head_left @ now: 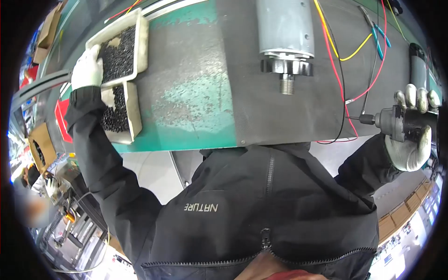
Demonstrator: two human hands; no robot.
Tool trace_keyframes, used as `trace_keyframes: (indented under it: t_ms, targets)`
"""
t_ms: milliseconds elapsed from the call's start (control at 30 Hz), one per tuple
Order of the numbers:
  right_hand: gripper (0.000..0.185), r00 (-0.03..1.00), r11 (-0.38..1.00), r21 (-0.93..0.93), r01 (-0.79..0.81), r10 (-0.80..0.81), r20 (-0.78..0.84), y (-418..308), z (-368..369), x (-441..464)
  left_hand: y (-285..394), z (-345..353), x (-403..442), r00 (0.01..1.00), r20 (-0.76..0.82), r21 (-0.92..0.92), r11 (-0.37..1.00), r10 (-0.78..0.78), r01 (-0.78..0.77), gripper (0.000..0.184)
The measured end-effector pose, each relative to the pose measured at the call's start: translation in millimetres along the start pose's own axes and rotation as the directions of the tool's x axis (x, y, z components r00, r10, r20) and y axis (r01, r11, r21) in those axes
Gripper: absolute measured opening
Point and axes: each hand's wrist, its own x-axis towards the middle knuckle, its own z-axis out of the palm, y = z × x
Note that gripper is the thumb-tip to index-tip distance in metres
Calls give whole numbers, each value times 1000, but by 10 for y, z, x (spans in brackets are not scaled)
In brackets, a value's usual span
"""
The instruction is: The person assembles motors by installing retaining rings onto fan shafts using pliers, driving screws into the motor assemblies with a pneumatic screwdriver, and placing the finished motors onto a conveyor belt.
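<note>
My left hand (87,69), in a white glove, is at the left edge of a white bin (142,44) filled with small black screw-like parts (120,56). Its fingers are drawn together over the rim, and whatever they pinch is too small to make out. A second white bin (134,112) with similar black parts adjoins the first, on the near side. At the far right my right hand (410,135), also gloved, is wrapped around a power screwdriver (392,123), whose thin bit points left over the bench. A grey motor-like cylinder (285,28) with a black collar and threaded shaft (286,85) lies at the top centre.
Red, yellow and black wires (343,70) run across the bench's right side. Blue-handled pliers (380,42) lie there, near another grey cylinder (418,65). A red bin (62,119) is at the left. The green-and-black mat (186,102) is worn. Cardboard boxes (401,212) stand below right.
</note>
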Motion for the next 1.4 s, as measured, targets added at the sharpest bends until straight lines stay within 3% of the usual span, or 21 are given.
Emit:
trace_keyframes:
  t_ms: [167, 200, 300, 400, 467, 667, 833, 933, 967, 1000, 1067, 1100, 1133, 1167, 1200, 1267, 1300, 1367, 1400]
  targets:
    - [46, 996, 1000, -23, 5, -7, -88, -36, -59, -23, 99, -111, 73, 995, 97, 11, 999, -35, 34, 35]
    - [48, 998, 999, -28, 23, -24, -64, -36, -76, 8, 119, -137, 92, 990, 126, 7, 998, -57, 57, 35]
    - [54, 941, 973, 48, 224, -229, 248, 147, -226, 288, 121, -199, 82, 985, 165, -26, 998, -46, 51, 33]
    - [58, 943, 977, 8, 212, -207, 259, 139, -369, 317, 127, -235, 98, 976, 212, -69, 995, -57, 73, 32]
    - [59, 959, 978, -55, 202, -186, 216, 154, -436, 326, 125, -247, 133, 959, 262, -91, 987, -105, 133, 33]
    - [61, 974, 966, -198, 168, -194, -119, 153, 32, 300, 27, -194, 95, 967, 233, -223, 962, -104, 157, 33]
    - [59, 962, 961, -205, 186, -221, -163, 126, 56, 194, 147, -413, 19, 960, 254, -148, 977, -115, 156, 20]
    - [58, 956, 954, -215, 208, -245, -163, 99, 84, 133, 25, -381, -157, 968, 178, -346, 910, -178, 231, 20]
    - [58, 954, 952, -218, 214, -251, -161, 100, 93, 107, 15, -418, -253, 946, 197, -398, 861, -257, 316, 21]
    - [57, 952, 949, -222, 223, -261, -158, 89, 97, 80, 208, -597, -284, 870, 293, -539, 683, -397, 493, 23]
    - [57, 949, 944, -228, 237, -275, -154, 72, 107, 20, 734, -1073, -293, 871, 191, -596, 652, -452, 469, 22]
    - [56, 947, 941, -237, 240, -281, -157, 61, 119, -11, 1040, -1136, -355, 883, 115, -900, 328, -455, 286, 21]
    - [56, 946, 939, -244, 241, -284, -158, 61, 135, -40, 1383, -1205, -419, 873, 46, -998, -59, -486, 20, 20]
    - [56, 943, 934, -258, 247, -293, -157, 59, 160, -58, 1802, -1427, -419, 952, 115, -923, -385, -284, -4, 20]
    - [55, 942, 932, -264, 249, -297, -159, 61, 197, -83, 2196, -1432, -391, 996, 93, -615, -787, -7, 52, 14]
    - [54, 939, 929, -266, 258, -306, -158, 44, 264, -126, 3053, -1666, -453, 928, 367, -376, -904, 58, 205, 14]
    - [54, 938, 927, -272, 260, -309, -156, 43, 313, -89, 3376, -1581, -496, 913, 370, -161, -956, 174, 247, 18]
    - [53, 937, 929, -261, 262, -309, -160, 13, 330, -135, 3702, -1506, -481, 908, 297, 79, -955, 297, 286, 25]
    - [53, 936, 931, -250, 265, -310, -164, 3, 340, -138, 3761, -1489, -450, 920, 248, 100, -952, 304, 288, 28]
